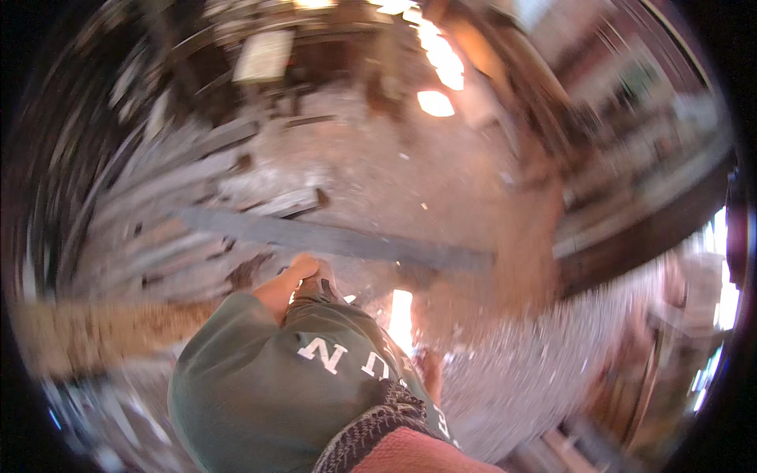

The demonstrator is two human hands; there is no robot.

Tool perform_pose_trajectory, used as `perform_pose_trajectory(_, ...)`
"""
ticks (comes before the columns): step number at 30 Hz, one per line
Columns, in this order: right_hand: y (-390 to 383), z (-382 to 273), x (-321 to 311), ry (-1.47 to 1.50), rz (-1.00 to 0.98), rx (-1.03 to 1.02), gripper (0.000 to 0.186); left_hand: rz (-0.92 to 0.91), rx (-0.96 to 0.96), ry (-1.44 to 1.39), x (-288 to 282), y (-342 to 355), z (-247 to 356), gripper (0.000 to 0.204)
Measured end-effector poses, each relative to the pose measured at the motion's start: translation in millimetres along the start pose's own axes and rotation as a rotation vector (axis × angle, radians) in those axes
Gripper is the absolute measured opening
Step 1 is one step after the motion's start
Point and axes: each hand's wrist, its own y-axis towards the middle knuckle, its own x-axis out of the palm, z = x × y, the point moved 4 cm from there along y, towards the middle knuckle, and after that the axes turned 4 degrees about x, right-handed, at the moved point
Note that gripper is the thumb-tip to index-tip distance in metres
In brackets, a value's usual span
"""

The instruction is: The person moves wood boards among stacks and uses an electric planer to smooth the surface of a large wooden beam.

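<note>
My left hand (pixel 303 265) hangs beside my leg, just in front of my green shirt (pixel 252 378); it is smeared, and I cannot make out whether it holds anything. Beyond it a long dark grey board or bar (pixel 371 244) lies across the dusty ground, and I cannot tell whether they touch. My right hand (pixel 430 369) is a small blurred patch at the right side of my body, partly behind the shirt, with its fingers unreadable.
Several grey planks (pixel 181 173) lie at the left. A dark curved beam or ledge (pixel 631 236) runs along the right. Blurred wooden structures (pixel 260 55) stand ahead, and patches of sunlight (pixel 434 102) fall on the dusty floor (pixel 426 173).
</note>
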Motion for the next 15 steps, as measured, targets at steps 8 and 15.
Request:
perform_pose_trajectory(8,-87,103,-62,0.414,0.335,0.279,0.042,-0.383,0.019,-0.298,62,81,136,0.027)
perform_pose_trajectory(15,-102,43,-185,0.514,0.500,-0.129,0.031,-0.619,0.168,0.293,134,69,228,0.027)
